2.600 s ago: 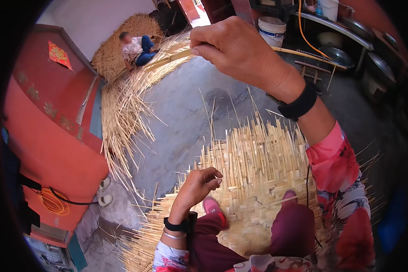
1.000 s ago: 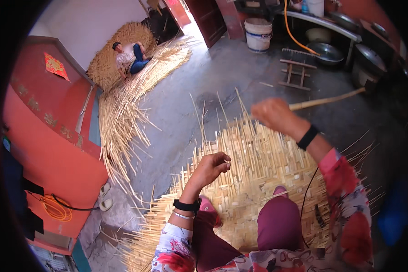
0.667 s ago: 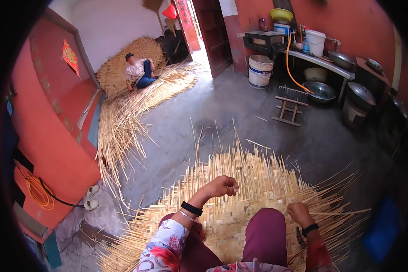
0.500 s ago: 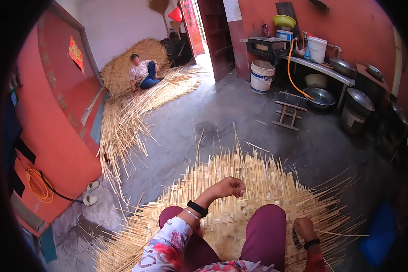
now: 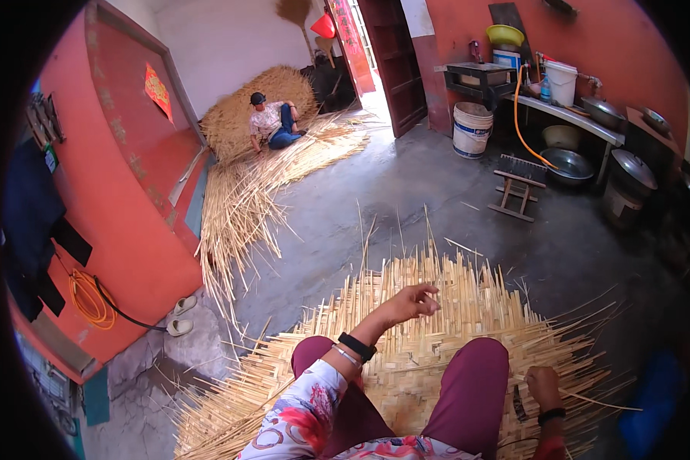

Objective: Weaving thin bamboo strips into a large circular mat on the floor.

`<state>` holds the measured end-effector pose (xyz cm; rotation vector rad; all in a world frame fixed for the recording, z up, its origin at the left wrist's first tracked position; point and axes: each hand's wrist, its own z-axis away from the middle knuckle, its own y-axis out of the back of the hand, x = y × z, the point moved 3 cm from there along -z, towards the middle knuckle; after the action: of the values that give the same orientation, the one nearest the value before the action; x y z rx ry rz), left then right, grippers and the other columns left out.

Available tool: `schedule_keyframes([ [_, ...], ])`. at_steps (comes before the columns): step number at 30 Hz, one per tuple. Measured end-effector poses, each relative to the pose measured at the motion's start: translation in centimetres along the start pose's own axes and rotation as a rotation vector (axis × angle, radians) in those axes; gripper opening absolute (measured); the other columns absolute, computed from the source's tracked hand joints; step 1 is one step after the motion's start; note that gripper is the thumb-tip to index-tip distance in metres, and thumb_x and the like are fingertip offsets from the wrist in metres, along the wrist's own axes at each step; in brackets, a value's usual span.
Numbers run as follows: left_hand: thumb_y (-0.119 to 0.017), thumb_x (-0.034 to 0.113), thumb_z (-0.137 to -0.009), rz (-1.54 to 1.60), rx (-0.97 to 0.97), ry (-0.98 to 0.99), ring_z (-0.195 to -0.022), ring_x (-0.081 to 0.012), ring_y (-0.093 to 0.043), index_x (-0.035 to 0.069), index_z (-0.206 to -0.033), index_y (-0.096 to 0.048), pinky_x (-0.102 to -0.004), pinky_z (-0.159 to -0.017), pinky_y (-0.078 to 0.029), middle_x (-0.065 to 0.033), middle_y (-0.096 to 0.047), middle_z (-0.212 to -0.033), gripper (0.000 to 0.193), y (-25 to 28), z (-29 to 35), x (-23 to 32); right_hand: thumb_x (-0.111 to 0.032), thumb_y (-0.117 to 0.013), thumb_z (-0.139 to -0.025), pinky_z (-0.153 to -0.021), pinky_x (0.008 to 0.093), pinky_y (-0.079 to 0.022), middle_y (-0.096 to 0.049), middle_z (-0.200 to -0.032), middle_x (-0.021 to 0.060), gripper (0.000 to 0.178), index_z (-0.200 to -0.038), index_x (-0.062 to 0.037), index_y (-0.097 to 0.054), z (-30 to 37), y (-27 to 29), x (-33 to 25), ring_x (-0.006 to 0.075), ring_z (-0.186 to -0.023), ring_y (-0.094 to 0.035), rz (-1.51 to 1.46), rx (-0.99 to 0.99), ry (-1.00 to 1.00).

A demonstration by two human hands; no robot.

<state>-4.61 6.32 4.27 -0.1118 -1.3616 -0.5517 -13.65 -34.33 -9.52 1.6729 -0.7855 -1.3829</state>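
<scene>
A half-woven mat of flat, straw-coloured strips (image 5: 406,360) spreads under and in front of my bent knees, its loose strip ends fanning outward. My left hand (image 5: 411,303) hovers over the middle of the mat, fingers loosely extended, with nothing visible in them. Beyond my right knee, my right hand (image 5: 544,386) is closed low over the mat's right side. A narrow, dark, curved piece (image 5: 519,403) shows beside its fingers; whether the hand grips it is unclear. One long loose strip (image 5: 602,402) sticks out to the right near that wrist.
Another person (image 5: 272,123) sits on a second large woven mat (image 5: 238,199) at the far left. A low wooden stool (image 5: 516,188), a white bucket (image 5: 471,130) and metal basins (image 5: 567,165) stand at the right. Slippers (image 5: 181,317) lie by the left wall.
The fingers of my left hand have uncurled from a loose fist. My right hand keeps its place beside my knee. The whole view has shifted, so everything appears farther right.
</scene>
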Motion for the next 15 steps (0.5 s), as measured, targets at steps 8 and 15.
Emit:
schedule_keyframes([
  [8,-0.077,0.023,-0.08,-0.16,0.974,-0.333,-0.139,-0.0372,-0.03,-0.001,-0.15,-0.018,-0.0425,-0.112,-0.028,-0.0228,-0.027,-0.153,0.095,20.6,4.8,0.8,-0.009,-0.071,-0.07,-0.06,0.0406,-0.05,-0.062,-0.063,0.0141,0.005,-0.07,-0.0045,-0.07,-0.7,-2.4,1.0,0.0312,-0.061,-0.063,0.045,-0.011,0.075],
  [15,-0.072,0.016,-0.081,-0.429,1.34,-0.619,-0.143,-0.033,-0.025,0.0,-0.15,-0.021,-0.0374,-0.116,-0.021,-0.0249,-0.026,-0.153,0.087,27.2,10.9,10.8,-0.009,-0.071,-0.069,-0.061,0.0403,-0.05,-0.061,-0.062,0.0134,0.009,-0.066,-0.0031,-0.065,-2.1,-3.3,2.2,0.0315,-0.063,-0.063,0.003,-0.083,-0.049],
])
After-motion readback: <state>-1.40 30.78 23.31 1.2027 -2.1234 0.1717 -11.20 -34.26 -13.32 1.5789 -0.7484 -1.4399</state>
